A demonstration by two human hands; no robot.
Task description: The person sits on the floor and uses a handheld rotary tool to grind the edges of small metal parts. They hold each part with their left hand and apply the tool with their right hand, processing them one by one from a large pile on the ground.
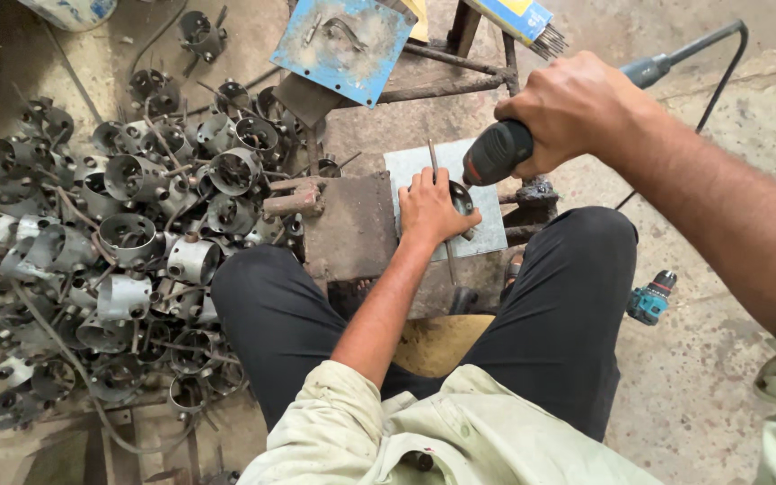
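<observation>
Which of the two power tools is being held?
The dark corded tool, gripped by the right hand over the plate; the teal drill lies untouched on the floor.

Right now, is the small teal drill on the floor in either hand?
No: the teal drill lies on the floor, apart from both hands.

stained concrete floor (720, 377), daylight

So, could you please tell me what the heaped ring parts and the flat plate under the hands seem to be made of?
Ring parts: apparently bare steel, dull grey with dark scorched patches. Flat plate: probably sheet metal, matte pale grey, thin-edged, lying under the left hand.
</observation>
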